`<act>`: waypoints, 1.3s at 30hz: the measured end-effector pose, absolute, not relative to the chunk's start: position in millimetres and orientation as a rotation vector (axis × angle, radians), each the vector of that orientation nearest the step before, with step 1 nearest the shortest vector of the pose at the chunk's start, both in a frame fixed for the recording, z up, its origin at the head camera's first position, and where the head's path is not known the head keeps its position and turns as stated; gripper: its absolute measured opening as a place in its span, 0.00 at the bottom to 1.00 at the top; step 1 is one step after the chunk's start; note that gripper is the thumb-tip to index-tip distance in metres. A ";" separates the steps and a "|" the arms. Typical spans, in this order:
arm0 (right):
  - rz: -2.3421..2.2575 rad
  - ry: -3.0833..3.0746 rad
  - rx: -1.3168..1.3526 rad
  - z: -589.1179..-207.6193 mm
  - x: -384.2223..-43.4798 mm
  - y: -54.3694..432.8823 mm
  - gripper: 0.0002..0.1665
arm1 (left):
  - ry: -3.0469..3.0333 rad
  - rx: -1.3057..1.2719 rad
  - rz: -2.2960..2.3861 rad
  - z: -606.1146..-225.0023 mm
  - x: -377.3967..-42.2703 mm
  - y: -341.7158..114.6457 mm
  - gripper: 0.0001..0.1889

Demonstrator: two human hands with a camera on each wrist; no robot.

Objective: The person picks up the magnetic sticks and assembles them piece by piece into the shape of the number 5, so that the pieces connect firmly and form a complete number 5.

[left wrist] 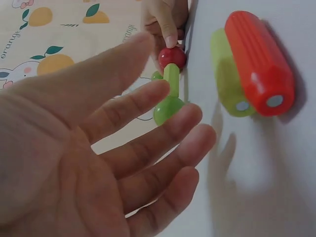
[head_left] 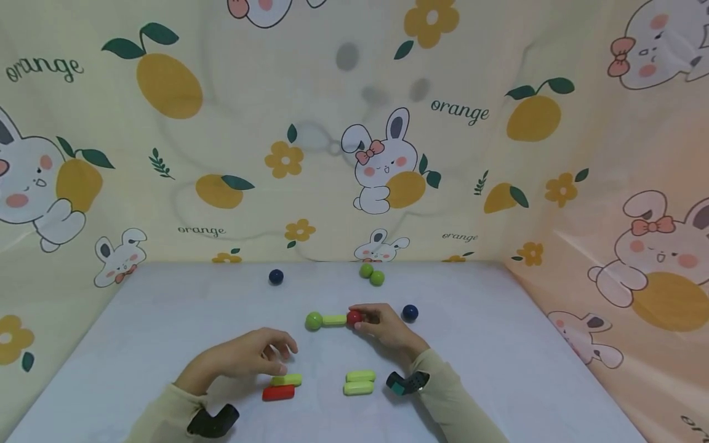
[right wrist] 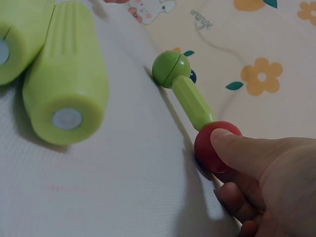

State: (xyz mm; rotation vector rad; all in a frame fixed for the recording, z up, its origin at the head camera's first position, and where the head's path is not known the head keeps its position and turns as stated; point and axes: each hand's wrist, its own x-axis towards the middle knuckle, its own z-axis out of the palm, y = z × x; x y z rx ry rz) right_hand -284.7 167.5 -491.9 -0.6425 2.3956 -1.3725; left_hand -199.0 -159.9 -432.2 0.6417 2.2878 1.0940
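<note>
My right hand (head_left: pixel 390 329) pinches a red ball (head_left: pixel 354 317) between thumb and fingers. That ball sits on one end of a yellow-green magnetic rod (head_left: pixel 334 320), whose other end meets a green ball (head_left: pixel 313 320). In the right wrist view the three form a straight piece, the thumb lying on the red ball (right wrist: pixel 207 148). My left hand (head_left: pixel 255 352) hovers with fingers spread and nothing in its grasp. Close by it, a yellow-green rod (head_left: pixel 287 380) and a red rod (head_left: pixel 279 392) lie side by side; silvery discs show on their ends in the left wrist view.
Two yellow-green rods (head_left: pixel 359 382) lie together near the right forearm. Two green balls (head_left: pixel 372 274) rest at the back of the white table (head_left: pixel 210 295). One dark blue ball (head_left: pixel 276 277) is at the back left, another (head_left: pixel 410 313) beyond the right hand. A patterned curtain rises behind.
</note>
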 end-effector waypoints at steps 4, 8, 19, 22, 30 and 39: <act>-1.368 2.394 -0.630 -492.3 -285.0 167.0 0.27 | 2.267 0.588 1.103 -434.0 -196.6 -156.7 0.15; -1.365 2.394 -0.630 -491.1 -284.5 166.5 0.27 | 2.255 0.559 1.102 -435.6 -195.0 -154.5 0.14; -1.369 2.408 -0.657 -490.5 -283.1 166.1 0.27 | 2.309 0.584 1.013 -441.7 -194.1 -152.4 0.09; -1.366 2.411 -0.661 -491.6 -283.5 166.4 0.27 | 2.319 0.581 1.003 -443.0 -193.4 -151.6 0.09; -1.364 2.410 -0.698 -492.4 -284.8 167.7 0.27 | 2.333 0.570 0.998 -446.0 -193.5 -150.6 0.08; -1.367 2.400 -0.692 -491.9 -284.4 168.7 0.26 | 2.321 0.633 1.087 -444.4 -196.4 -156.3 0.15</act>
